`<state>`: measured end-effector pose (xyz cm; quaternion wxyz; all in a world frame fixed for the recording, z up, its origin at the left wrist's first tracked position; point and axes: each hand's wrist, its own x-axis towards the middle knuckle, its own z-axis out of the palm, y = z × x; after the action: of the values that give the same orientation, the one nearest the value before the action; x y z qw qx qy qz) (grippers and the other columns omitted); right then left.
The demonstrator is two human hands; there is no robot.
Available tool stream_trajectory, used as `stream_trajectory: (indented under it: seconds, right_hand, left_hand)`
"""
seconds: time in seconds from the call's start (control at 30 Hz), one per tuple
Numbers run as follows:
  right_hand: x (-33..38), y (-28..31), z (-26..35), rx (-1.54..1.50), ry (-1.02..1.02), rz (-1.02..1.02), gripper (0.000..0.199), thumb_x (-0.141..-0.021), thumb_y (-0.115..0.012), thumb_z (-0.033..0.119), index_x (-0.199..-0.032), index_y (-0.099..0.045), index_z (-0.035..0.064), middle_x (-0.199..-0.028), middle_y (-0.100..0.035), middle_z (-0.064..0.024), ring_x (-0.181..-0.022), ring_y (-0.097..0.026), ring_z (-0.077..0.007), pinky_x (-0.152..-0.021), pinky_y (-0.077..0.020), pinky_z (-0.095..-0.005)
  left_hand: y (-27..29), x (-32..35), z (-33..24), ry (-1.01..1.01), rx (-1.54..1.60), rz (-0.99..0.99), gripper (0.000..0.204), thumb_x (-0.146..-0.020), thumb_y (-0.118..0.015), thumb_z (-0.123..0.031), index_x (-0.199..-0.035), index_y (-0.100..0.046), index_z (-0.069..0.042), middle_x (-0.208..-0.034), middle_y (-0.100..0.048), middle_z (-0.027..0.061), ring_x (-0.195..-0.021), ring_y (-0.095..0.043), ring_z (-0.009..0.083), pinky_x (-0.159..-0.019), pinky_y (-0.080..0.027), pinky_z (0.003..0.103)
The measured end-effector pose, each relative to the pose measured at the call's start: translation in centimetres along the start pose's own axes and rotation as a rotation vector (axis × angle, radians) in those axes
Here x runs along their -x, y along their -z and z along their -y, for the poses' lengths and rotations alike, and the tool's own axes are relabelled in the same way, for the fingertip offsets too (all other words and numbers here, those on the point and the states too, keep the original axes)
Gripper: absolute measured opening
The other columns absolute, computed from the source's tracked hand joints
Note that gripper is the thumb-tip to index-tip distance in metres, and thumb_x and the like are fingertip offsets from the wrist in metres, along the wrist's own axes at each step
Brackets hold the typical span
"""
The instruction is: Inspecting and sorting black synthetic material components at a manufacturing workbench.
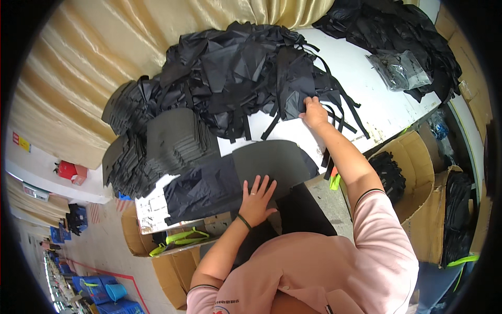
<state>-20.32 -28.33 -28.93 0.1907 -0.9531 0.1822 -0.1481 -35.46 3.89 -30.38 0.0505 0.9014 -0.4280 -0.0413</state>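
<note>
My left hand lies with spread fingers on a dark grey stiff sheet with a rounded edge. That sheet rests on flat dark navy fabric near the table's front edge. Farther right, my right hand is closed on the edge of a black fabric piece with hanging straps, at the right side of a large heap of black fabric pieces. Its fingertips are partly hidden. A stack of similar grey sheets stands left of my left hand.
The white table carries another black fabric heap and a clear plastic bag at the far right. Cardboard boxes with black items stand on the right. Bright green straps hang over a box below the front edge.
</note>
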Motion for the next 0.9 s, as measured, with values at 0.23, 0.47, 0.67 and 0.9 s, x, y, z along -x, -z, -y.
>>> stream_trajectory:
  seconds: [0.23,0.47,0.67,0.9]
  right_hand:
    - [4.3,3.8,6.5,-0.488,0.595,-0.308,0.014,-0.073,-0.069,0.005,-0.084,-0.061,0.0037,-0.087,-0.06,-0.0115,-0.087,-0.056,-0.0329,-0.076,-0.0465,-0.0407]
    - [16.2,4.2,11.6,-0.497,1.177,0.086,0.009,-0.079,-0.062,0.014,-0.087,-0.062,0.0106,-0.097,-0.061,-0.0045,-0.094,-0.055,-0.0244,-0.08,-0.0434,-0.035]
    - [17.6,4.4,11.5,-0.71,1.139,0.401,0.01,-0.086,-0.065,0.02,-0.089,-0.063,0.0108,-0.095,-0.062,-0.0023,-0.087,-0.058,-0.0237,-0.077,-0.0455,-0.0344]
    - [14.6,9.6,13.3,-0.96,0.568,0.506,0.071,-0.075,-0.079,0.01,-0.136,-0.043,0.0117,-0.11,-0.056,-0.0065,-0.083,-0.053,-0.0125,-0.075,-0.0448,-0.0244]
  left_hand:
    - [1.2,0.4,0.8,0.048,0.23,-0.04,0.091,-0.077,-0.073,-0.042,-0.15,-0.026,-0.015,-0.152,-0.029,0.014,-0.142,-0.023,0.0348,-0.112,-0.016,0.058]
    - [6.6,-3.1,3.7,0.282,1.958,-0.578,0.036,-0.093,-0.059,-0.009,-0.128,-0.05,-0.006,-0.125,-0.057,0.0068,-0.109,-0.057,0.0173,-0.096,-0.044,0.031]
    - [7.3,-1.0,5.0,0.462,1.908,-0.837,0.017,-0.093,-0.062,-0.009,-0.109,-0.06,-0.005,-0.102,-0.066,0.0022,-0.091,-0.062,0.0133,-0.083,-0.049,0.028]
    - [8.8,0.5,4.2,0.425,1.863,-0.89,0.018,-0.093,-0.063,-0.01,-0.109,-0.061,-0.005,-0.102,-0.066,0.0024,-0.091,-0.061,0.0116,-0.083,-0.049,0.028]
